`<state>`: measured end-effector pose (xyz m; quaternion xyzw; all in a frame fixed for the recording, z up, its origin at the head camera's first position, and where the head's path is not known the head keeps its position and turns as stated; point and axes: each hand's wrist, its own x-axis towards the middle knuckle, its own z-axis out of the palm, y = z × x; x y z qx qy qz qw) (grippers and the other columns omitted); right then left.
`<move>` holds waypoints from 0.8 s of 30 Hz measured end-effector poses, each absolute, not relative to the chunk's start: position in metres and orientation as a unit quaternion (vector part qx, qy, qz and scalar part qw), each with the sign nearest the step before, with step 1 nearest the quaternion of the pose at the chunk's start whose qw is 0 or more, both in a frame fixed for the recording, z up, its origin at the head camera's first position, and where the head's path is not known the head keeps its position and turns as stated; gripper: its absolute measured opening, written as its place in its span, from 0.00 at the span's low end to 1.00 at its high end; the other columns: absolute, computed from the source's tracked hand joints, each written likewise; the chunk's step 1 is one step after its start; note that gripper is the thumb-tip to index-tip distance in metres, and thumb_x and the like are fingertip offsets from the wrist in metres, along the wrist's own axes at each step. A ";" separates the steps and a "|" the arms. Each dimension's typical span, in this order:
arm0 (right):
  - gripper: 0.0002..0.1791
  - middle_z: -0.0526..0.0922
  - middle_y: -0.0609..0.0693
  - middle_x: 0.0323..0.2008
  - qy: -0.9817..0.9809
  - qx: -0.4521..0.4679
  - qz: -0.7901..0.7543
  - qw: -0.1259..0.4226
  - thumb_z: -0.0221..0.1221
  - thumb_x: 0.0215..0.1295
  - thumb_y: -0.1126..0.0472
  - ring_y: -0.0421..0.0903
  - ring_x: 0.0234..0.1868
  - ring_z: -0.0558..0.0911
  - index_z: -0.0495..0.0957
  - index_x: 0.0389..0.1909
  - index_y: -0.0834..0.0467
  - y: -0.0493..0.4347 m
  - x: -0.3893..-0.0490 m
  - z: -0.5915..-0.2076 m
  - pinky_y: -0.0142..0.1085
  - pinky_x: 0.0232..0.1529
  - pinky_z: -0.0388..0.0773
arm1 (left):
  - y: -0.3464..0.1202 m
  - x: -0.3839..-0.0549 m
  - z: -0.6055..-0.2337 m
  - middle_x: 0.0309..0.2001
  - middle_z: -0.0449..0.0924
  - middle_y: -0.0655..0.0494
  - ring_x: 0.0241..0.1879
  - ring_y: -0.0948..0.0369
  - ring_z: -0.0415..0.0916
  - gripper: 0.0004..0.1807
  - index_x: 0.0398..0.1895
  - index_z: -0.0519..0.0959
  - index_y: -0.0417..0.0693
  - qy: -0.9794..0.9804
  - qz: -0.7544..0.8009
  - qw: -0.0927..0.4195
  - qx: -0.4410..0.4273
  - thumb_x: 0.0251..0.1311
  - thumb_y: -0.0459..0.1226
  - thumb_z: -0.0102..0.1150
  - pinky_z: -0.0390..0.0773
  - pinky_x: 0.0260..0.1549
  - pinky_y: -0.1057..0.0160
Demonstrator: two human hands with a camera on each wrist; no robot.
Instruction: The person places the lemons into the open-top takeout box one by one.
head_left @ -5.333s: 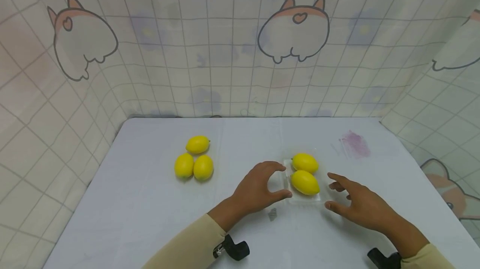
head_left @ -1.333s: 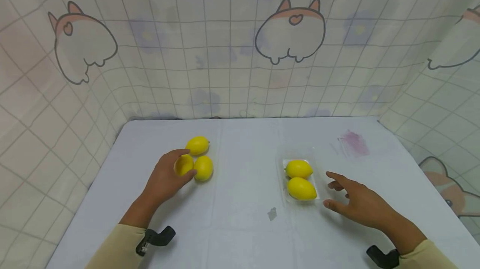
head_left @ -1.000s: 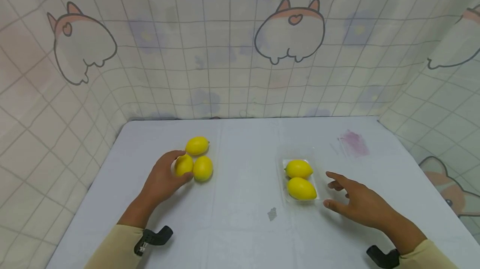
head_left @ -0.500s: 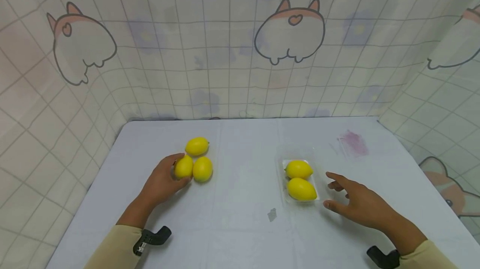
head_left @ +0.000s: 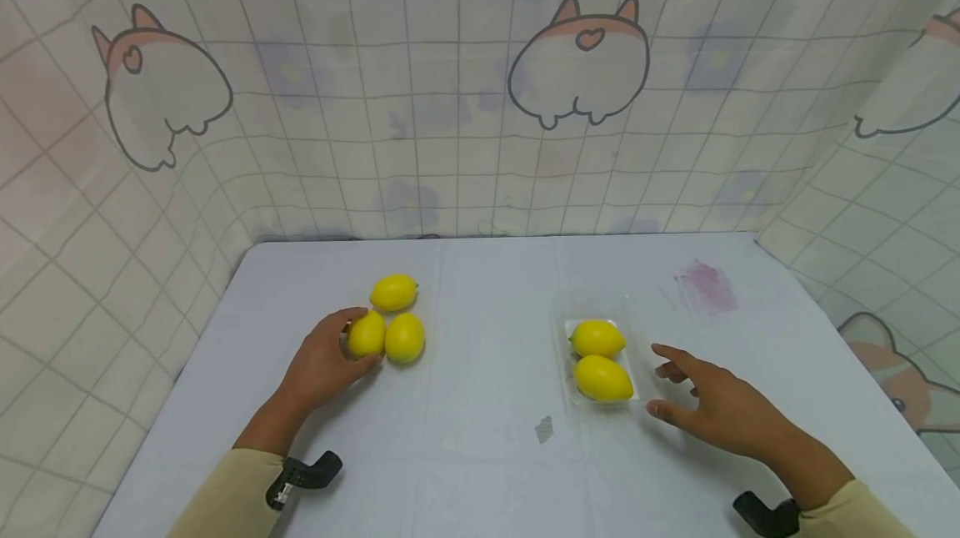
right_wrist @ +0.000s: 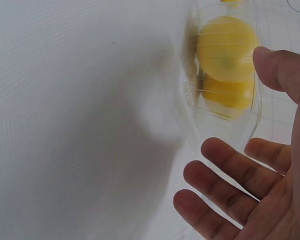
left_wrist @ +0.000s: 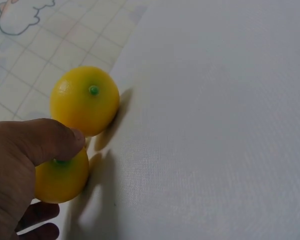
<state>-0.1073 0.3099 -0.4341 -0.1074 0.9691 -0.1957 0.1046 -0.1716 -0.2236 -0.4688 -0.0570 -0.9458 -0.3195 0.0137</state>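
Observation:
My left hand grips the near-left lemon between thumb and fingers. In the left wrist view the thumb crosses the top of that lemon, and fingertips show beyond it. Another lemon sits right beside it, and a third lemon lies just behind the two. My right hand is held with fingers apart, holding nothing, to the right of a clear plastic box. Inside the box lie two lemons, one behind and one in front. The right wrist view shows them through the clear wall.
A white cloth covers the table. A small grey patch lies in front of the box, and a pinkish stain marks the back right. Curtains with a grid and cartoon animals enclose the back and sides.
My left hand has gone from the box to the lemons at the left, and its thumb and fingers have closed round one. The box has shifted slightly. The right hand has stayed in place.

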 end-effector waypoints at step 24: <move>0.50 0.83 0.54 0.57 0.968 -0.106 -0.197 0.110 0.65 0.61 0.31 0.54 0.48 0.83 0.62 0.75 0.56 0.311 -0.107 -0.434 0.56 0.46 0.83 | -0.202 -0.171 -0.434 0.71 0.66 0.42 0.63 0.45 0.68 0.41 0.74 0.66 0.43 -0.935 -0.343 0.040 -0.087 0.58 0.40 0.74 0.74 0.62 0.44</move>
